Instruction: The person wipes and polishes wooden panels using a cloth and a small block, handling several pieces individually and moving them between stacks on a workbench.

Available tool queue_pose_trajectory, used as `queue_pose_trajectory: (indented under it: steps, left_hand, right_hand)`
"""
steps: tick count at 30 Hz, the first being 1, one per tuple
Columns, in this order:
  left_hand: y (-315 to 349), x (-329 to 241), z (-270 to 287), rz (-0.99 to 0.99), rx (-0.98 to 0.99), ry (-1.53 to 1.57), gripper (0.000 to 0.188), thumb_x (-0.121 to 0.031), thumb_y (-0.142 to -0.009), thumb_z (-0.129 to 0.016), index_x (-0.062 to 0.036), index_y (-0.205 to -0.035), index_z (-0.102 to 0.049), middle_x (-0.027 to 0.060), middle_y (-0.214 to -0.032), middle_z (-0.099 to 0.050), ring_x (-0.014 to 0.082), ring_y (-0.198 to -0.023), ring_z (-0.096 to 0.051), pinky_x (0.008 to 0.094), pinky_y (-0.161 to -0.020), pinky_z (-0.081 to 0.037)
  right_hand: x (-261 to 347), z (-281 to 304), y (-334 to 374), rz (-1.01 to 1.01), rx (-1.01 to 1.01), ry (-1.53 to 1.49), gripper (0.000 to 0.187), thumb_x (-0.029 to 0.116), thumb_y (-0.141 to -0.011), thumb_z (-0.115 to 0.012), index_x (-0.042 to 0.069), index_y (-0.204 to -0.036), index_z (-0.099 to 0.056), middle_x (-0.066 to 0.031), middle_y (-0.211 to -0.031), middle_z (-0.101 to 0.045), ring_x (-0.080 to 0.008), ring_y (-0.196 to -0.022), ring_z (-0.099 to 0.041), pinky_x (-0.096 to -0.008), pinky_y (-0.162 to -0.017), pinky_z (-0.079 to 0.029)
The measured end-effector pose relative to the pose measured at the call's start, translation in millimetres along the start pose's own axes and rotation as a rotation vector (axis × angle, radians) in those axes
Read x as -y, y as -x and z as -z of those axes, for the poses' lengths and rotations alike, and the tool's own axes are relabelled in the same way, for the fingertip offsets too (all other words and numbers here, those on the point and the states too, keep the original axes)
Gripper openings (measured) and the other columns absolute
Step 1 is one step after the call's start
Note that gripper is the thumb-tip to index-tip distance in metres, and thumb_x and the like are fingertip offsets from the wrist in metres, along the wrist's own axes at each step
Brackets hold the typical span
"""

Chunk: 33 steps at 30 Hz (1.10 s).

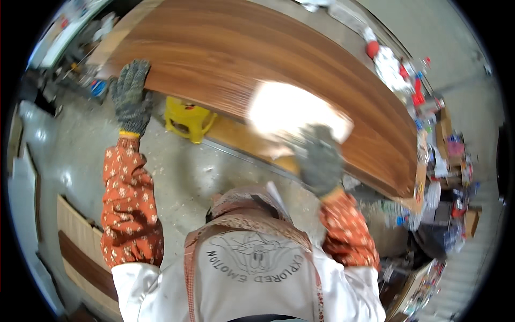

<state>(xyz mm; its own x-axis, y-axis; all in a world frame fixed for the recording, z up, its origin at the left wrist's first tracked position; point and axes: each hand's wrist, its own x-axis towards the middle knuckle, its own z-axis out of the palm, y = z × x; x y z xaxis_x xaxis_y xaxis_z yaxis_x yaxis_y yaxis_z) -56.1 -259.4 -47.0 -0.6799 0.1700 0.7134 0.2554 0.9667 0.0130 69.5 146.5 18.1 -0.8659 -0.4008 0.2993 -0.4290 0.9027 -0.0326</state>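
Note:
A large brown wood-grain panel (pixel 225 48) lies across the upper part of the head view. My left hand (pixel 132 96), in a grey knitted glove with a yellow cuff, rests on its near left edge with fingers stretched out. Over the panel's near right part is my right hand (pixel 320 161), gloved the same way and blurred by motion. It is at a bright white cloth (pixel 292 107), washed out by glare, which hangs partly past the near edge. The fingers seem closed on the cloth, though the blur hides their tips.
A yellow plastic stool (pixel 188 119) stands under the panel's near edge. Lighter boards (pixel 80 236) lie at the lower left. Cardboard boxes (pixel 444 131), bottles and other clutter line the right side. A crowded bench (pixel 64 37) stands at the upper left.

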Motion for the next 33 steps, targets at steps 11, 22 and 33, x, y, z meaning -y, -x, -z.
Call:
queue_pose_trajectory:
  steps: [11,22,33]
  left_hand:
    - [-6,41,-5,0.224,-0.128,0.163,0.058,-0.005,-0.072,-0.062,-0.0108,-0.129,-0.052,0.0138,-0.137,-0.047,0.0338,-0.128,-0.040,0.0404,-0.112,-0.027]
    - [49,5,7,0.417,-0.130,0.363,0.057,-0.014,-0.090,-0.056,-0.0011,-0.141,-0.033,0.0197,-0.137,-0.046,0.0322,-0.124,-0.047,0.0381,-0.104,-0.037]
    - [138,6,15,0.733,-0.051,0.498,0.054,-0.006,-0.087,-0.058,-0.0035,-0.137,-0.040,0.0176,-0.127,-0.055,0.0276,-0.108,-0.060,0.0359,-0.093,-0.046]
  right_hand:
    - [-28,-20,34,0.194,-0.162,0.368,0.046,0.019,-0.080,-0.064,0.012,-0.126,-0.056,-0.0141,-0.133,-0.049,-0.0347,-0.127,-0.042,-0.0507,-0.106,-0.032]
    - [194,-93,-257,0.594,0.003,0.049,0.030,0.015,-0.083,-0.047,-0.002,-0.102,-0.064,-0.0194,-0.098,-0.062,-0.0329,-0.097,-0.057,-0.0517,-0.093,-0.036]
    - [100,-31,-147,0.579,0.061,0.067,0.052,0.014,-0.077,-0.054,0.004,-0.128,-0.051,-0.0208,-0.126,-0.049,-0.0372,-0.118,-0.046,-0.0525,-0.106,-0.031]
